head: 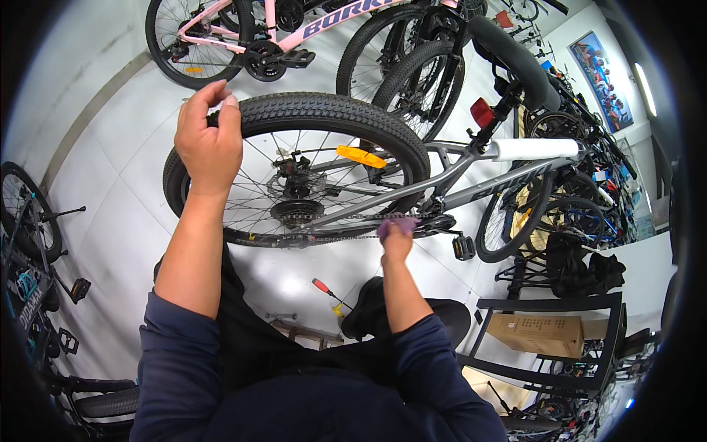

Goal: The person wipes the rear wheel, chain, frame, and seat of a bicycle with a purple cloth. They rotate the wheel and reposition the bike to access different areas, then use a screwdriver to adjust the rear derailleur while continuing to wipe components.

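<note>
A grey bicycle [386, 193] stands in front of me, its rear wheel to the left. My left hand [209, 138] is over the knobbly rear tyre [326, 106], fingers bent and the thumb apart. Whether it touches the rubber, I cannot tell. My right hand [396, 243] pinches a purple cloth [399, 224] at the chain [353, 216], just behind the crankset [439, 224]. The cloth hides that stretch of chain. At the hub sits the rear cassette [297, 212], with a disc brake rotor [273, 185] beyond it. An orange reflector [360, 156] is fixed among the spokes.
A red-handled screwdriver [321, 285], a yellow-handled tool [337, 309] and a wrench [281, 316] lie near my feet. A pink bicycle [276, 38] stands beyond the wheel. More bicycles [33, 276] line the left. A cardboard box [536, 334] rests in a black frame at right.
</note>
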A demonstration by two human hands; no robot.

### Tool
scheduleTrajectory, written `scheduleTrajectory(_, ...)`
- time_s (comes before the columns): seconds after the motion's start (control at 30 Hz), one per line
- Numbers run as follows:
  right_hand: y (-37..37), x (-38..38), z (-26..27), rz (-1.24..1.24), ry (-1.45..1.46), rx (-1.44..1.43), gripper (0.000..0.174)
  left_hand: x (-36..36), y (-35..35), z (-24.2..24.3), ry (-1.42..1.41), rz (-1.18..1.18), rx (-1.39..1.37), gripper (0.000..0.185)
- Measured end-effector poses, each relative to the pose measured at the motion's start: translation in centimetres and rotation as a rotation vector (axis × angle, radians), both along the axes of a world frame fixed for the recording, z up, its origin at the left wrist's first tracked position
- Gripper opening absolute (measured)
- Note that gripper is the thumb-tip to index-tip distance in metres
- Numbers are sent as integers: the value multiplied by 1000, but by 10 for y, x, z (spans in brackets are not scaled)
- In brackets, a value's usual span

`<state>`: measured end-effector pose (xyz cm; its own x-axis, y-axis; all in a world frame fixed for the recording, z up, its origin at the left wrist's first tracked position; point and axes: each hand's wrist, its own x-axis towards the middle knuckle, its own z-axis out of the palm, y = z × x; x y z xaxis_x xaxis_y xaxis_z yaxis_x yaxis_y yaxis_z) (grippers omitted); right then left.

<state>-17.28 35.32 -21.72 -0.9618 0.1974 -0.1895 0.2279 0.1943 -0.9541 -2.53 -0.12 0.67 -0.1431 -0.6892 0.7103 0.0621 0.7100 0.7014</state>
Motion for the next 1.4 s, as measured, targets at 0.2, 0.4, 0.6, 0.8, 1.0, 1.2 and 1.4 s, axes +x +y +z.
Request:
scheduleTrajectory(0.2, -39, 82, 16, 653, 167, 228, 42, -1, -6, -6, -325, 67, -88, 26)
scheduleTrajectory(0.4, -9, 19, 59, 572, 6, 404, 36, -3, -6, -7, -245, 46, -75, 24)
scheduleTrajectory(0.6, 67, -71, 151, 203, 260, 117, 33, -4, -5, -7, -260, 64, -82, 23)
scheduleTrajectory(0.8, 119, -101, 136, 287, 126, 147, 34, -5, -4, -8, -294, 107, -124, 20)
scheduleTrajectory(1.0, 125, -121, 111, 124, -11, 539, 31, -7, -4, -10, -279, 123, -163, 19)
scheduleTrajectory(1.2, 96, -132, 108, 297, 288, 15, 36, -9, -4, -11, -319, 155, -220, 23)
scheduleTrajectory(1.4, 62, -135, 114, 233, 179, -50, 38, -10, -3, -8, -338, 159, -201, 25)
